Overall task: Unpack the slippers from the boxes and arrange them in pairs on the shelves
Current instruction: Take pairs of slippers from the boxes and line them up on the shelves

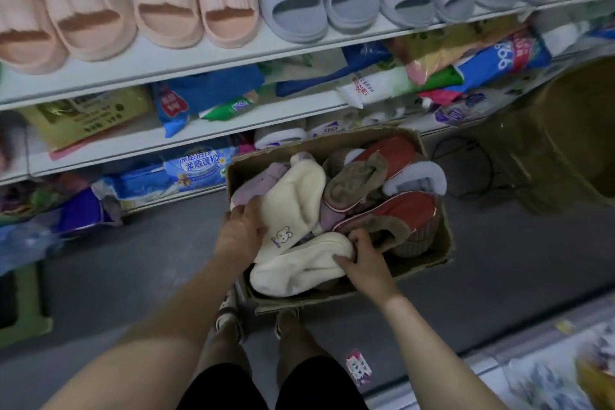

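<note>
Pink slippers and grey slippers sit in pairs on the top shelf at twelve o'clock. At centre, a cardboard box on the floor holds jumbled fuzzy slippers. The left hand grips one cream slipper at the box's nine o'clock. Apart from it, the right hand curls round a second cream slipper at six o'clock.

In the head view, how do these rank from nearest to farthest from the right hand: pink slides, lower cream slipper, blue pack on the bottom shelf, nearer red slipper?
1. lower cream slipper: held by the right hand.
2. nearer red slipper: just beyond, in the box.
3. blue pack: low, left of the box.
4. pink slides: top shelf, far left.
</note>
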### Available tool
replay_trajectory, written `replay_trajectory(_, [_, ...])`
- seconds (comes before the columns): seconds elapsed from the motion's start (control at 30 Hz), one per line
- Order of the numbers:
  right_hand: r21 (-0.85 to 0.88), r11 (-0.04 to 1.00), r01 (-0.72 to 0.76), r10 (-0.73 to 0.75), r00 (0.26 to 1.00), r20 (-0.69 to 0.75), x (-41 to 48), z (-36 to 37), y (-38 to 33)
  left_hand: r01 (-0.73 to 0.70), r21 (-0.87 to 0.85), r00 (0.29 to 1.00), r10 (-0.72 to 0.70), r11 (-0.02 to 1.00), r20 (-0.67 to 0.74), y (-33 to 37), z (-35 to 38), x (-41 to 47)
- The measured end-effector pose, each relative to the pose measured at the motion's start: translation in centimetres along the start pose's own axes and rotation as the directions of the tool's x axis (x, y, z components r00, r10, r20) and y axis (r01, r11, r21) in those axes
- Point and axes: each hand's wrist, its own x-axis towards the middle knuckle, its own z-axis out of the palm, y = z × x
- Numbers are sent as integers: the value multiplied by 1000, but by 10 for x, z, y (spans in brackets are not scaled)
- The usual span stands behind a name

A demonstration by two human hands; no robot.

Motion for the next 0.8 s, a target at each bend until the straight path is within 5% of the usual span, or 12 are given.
replay_trajectory(0.13, [-71,974,215,-219,975,-50,8,-42,-37,124,-144,990,-112,982,89,3,-3,11])
replay_trajectory(0.3, [15,975,221,-210,945,-249,57,-101,-74,158,-387,987,-148,908,56,0,-7,0])
replay_trajectory(0.5, [-131,990,45,-44,999,14,83,-55,-36,239,-570,967,-247,787,64,0,4,-9])
replay_trajectory(0.8, [54,996,77,-73,995,-71,58,-12,-15,255,-551,966,-233,795,111,2,8,-12])
